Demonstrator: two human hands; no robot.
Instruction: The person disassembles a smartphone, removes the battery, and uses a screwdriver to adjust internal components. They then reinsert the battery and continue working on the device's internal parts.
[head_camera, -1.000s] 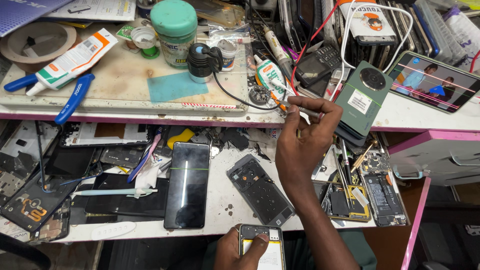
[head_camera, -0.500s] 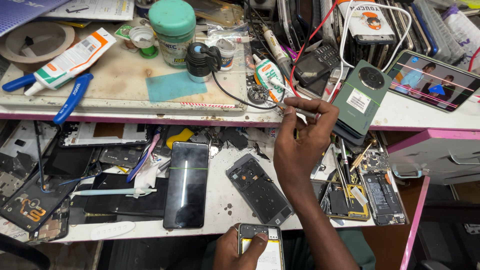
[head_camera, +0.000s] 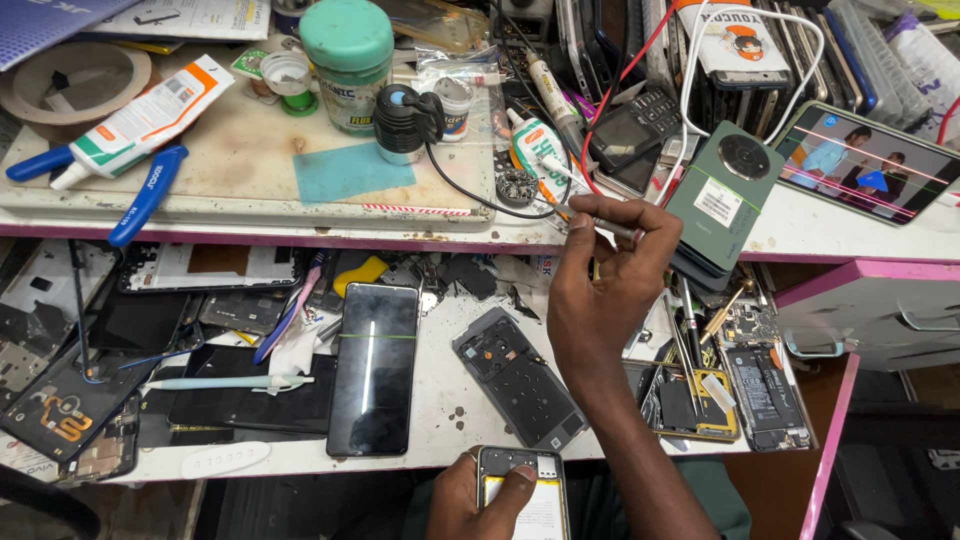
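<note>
My right hand (head_camera: 600, 290) is raised over the front edge of the upper shelf, fingers pinched on a thin metal tool (head_camera: 598, 224) whose tip points left toward a small round part (head_camera: 517, 186). My left hand (head_camera: 478, 498) is at the bottom edge, holding an opened phone (head_camera: 522, 494) with its back off, thumb across it. A black phone back frame (head_camera: 520, 378) lies on the lower tray just left of my right wrist. A green phone with a round camera (head_camera: 722, 196) leans right beside my right hand.
A dark phone screen (head_camera: 373, 366) lies on the lower tray among broken screens and frames. On the upper shelf are a green-lidded jar (head_camera: 347, 62), a white tube (head_camera: 140, 120), blue-handled pliers (head_camera: 140, 196), cables and a lit phone (head_camera: 864, 164). Circuit boards (head_camera: 760, 380) lie at right.
My right hand has drifted slightly left and up along the shelf edge with the thin tool. My left hand and the opened phone have stayed in place.
</note>
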